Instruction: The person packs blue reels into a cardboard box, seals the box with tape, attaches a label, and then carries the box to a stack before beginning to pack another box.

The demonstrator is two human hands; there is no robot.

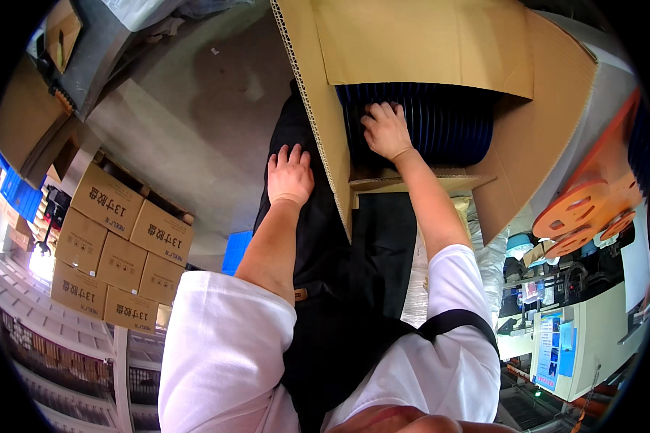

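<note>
A large open cardboard box point(419, 43) is in front of me, with its flaps spread. Inside it, dark blue plastic reels point(451, 126) stand on edge in a tight row. My right hand point(387, 131) reaches in over the front wall, its fingers bent over the rims of the reels at the left of the row. The fingertips are partly lost in the dark gaps, and all the reels are still inside the row. My left hand point(291, 175) lies on my black-trousered leg, just left of the box, fingers spread and holding nothing.
Sealed cardboard cartons point(123, 249) are stacked at the left. A grey table point(105, 50) stands at the upper left. Orange reels point(578, 216) are close to the box's right side. Clear plastic wrapping point(487, 252) hangs below the box, and a pale cabinet point(592, 346) is farther right.
</note>
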